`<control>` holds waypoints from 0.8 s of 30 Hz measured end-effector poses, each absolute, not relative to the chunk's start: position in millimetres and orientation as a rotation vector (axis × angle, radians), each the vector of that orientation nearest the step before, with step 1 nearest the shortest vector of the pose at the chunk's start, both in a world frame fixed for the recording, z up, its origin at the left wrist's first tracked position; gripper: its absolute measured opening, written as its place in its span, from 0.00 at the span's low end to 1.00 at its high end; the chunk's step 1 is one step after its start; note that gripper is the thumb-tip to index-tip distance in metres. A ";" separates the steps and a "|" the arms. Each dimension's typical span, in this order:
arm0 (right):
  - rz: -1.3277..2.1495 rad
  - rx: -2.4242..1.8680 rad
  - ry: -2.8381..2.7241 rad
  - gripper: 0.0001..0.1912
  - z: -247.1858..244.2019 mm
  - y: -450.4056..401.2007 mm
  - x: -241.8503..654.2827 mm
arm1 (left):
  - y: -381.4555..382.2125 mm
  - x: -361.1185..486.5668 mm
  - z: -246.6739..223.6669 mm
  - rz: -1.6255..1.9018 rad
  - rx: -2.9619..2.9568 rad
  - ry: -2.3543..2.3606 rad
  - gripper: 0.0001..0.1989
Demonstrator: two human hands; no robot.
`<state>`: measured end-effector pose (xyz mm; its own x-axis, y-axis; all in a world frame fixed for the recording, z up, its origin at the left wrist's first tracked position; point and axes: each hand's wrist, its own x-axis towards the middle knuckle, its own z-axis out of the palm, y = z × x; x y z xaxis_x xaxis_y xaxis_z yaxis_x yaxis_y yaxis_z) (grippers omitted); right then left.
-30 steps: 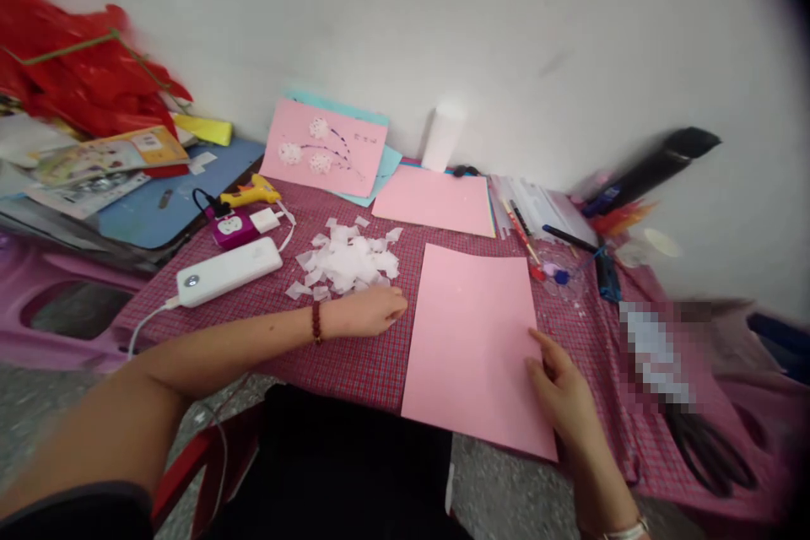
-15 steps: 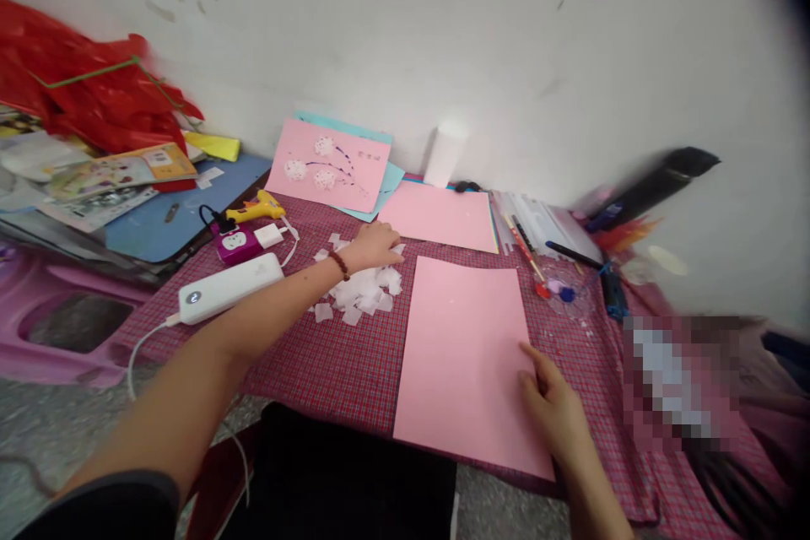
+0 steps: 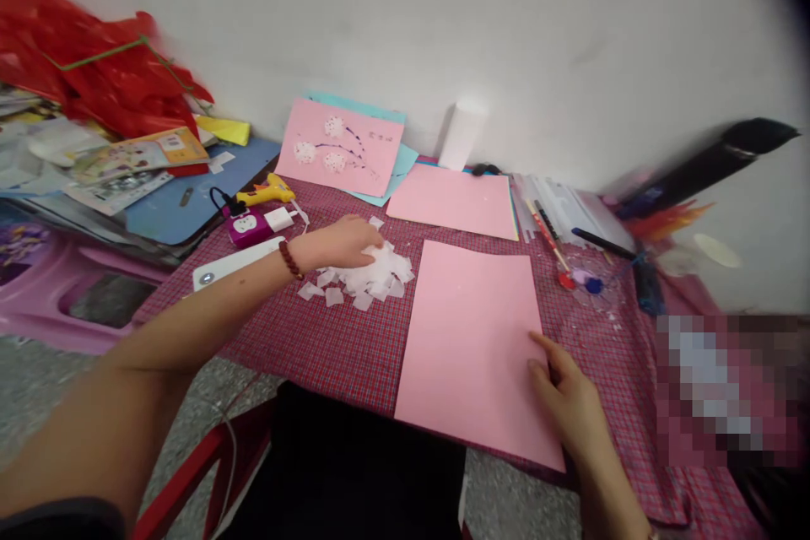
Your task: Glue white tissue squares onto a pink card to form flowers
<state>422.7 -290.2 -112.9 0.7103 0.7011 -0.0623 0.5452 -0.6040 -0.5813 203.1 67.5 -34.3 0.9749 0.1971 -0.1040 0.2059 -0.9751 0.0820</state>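
Observation:
My left hand [image 3: 345, 243], with a beaded bracelet at the wrist, lies over the left and far side of a pile of small white paper squares [image 3: 380, 274]. Its thumb is apart from the fingers, whose tips are partly hidden. A plain pink sheet [image 3: 472, 354] lies in front of me, to the right of the pile. At its right edge rests my right hand [image 3: 569, 396], index finger and thumb apart, touching the sheet without a grip.
Against the wall leans a pink picture [image 3: 338, 148] with white blossoms. Behind the sheet lies a pink paper stack [image 3: 452, 201]. On the left are a yellow glue gun [image 3: 269, 189], a purple socket [image 3: 245, 225] and a white power bank [image 3: 234, 264]; on the right, brushes [image 3: 548, 232].
My left hand has moved left and back across the paper squares, baring more of the pile's right side. My right hand stays at the sheet's edge. The view has shifted a little.

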 end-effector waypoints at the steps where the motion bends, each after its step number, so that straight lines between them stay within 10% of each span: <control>1: 0.378 -2.377 -0.945 0.27 -112.7 -289.9 422.2 | 59.9 205.0 -33.2 -0.078 3.047 0.291 0.13; 24: 0.356 -2.411 -0.939 0.27 -107.7 -272.4 411.7 | 80.0 202.3 -57.5 -0.070 3.091 0.262 0.04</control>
